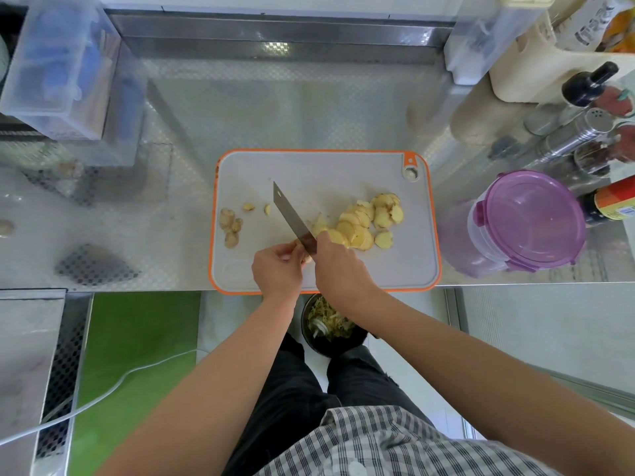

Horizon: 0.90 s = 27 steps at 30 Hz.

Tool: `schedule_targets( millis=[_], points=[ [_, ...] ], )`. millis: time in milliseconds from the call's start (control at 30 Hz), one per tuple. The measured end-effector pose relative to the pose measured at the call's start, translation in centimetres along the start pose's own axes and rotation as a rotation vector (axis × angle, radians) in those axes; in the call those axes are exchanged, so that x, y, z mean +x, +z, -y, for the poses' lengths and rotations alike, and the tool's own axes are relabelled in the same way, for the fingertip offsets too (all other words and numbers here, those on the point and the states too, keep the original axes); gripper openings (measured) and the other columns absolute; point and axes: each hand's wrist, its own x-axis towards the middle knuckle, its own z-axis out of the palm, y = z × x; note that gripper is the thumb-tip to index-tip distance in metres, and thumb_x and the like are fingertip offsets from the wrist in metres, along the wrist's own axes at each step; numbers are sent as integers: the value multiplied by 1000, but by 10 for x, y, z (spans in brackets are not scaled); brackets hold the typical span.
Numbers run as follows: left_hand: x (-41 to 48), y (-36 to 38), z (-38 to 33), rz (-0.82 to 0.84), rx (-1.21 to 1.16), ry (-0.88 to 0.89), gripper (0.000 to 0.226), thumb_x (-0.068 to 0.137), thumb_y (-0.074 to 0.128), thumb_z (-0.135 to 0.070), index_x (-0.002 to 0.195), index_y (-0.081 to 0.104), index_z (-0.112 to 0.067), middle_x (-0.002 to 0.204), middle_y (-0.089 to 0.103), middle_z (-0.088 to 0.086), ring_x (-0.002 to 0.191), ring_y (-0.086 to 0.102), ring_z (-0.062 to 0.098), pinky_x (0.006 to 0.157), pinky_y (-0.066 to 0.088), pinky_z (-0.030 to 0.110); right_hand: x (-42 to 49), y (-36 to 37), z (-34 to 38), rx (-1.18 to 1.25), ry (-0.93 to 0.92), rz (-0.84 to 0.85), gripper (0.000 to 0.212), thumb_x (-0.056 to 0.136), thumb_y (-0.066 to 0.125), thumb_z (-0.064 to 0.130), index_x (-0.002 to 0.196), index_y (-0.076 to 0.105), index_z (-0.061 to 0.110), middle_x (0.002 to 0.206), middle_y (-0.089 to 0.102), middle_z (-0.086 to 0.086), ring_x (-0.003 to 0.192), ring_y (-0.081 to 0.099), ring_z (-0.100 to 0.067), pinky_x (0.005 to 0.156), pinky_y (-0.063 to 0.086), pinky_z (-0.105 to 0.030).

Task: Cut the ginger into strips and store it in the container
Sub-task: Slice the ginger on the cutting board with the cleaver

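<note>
- Nothing in front of me is sharp enough to read outright.
- The white bottle (589, 29) at the far right corner of my counter has big grey letters across its side. They are smeared, and I cannot make out a single word.
- The dark bottle (615, 204) at the right edge wears a red and yellow label with a small pale patch of print. It is too small and blurred for me to read.
</note>
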Motion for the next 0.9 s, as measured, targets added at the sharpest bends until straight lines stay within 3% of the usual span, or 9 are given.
schedule_targets(
  millis=[100,267,400,533,733,900],
  points=[
    [2,0,-3,6,-15,-13,13,80,73,-19,89,77,-11,74,73,8,74,71,22,78,57,44,6,-3,2,6,-6,0,20,91,41,-4,98,33,12,69,41,0,66,46,-23,55,33,-31],
    [1,0,-2,0,-10,4,13,80,73,-19,90,77,-11,75,73,8,74,71,22,78,57,44,-20,2,-14,-59,12,1,27,88,39,-7,107,36,11,65,37,0,53,34,-14,44,21,-26],
    [-1,0,1,10,0,7,14,80,73,-19,90,77,-11,75,74,7,73,71,21,78,57,43,-8,6,-6,-44,16,3,26,89,41,-7,107,36,11,66,37,1,53,34,-12,45,22,-25],
    [0,-1,0,28,-24,-2,13,79,73,-21,88,77,-14,72,74,4,72,72,21,77,58,44,19,7,3,13,2,32,21,89,41,-5,102,37,12,68,41,0,63,47,-23,52,32,-30],
    [2,-1,0,24,-10,17,14,82,72,-16,92,77,-7,73,73,9,72,71,24,77,58,45,-3,12,-17,-71,-5,30,28,87,38,-8,102,32,15,65,38,0,54,37,-15,44,22,-27],
    [1,-1,0,17,-22,27,13,83,72,-15,93,76,-7,76,74,8,74,71,23,79,57,44,-2,19,-19,-85,-2,8,27,88,38,-8,104,33,12,64,37,1,54,39,-19,46,27,-29]
  ],
)
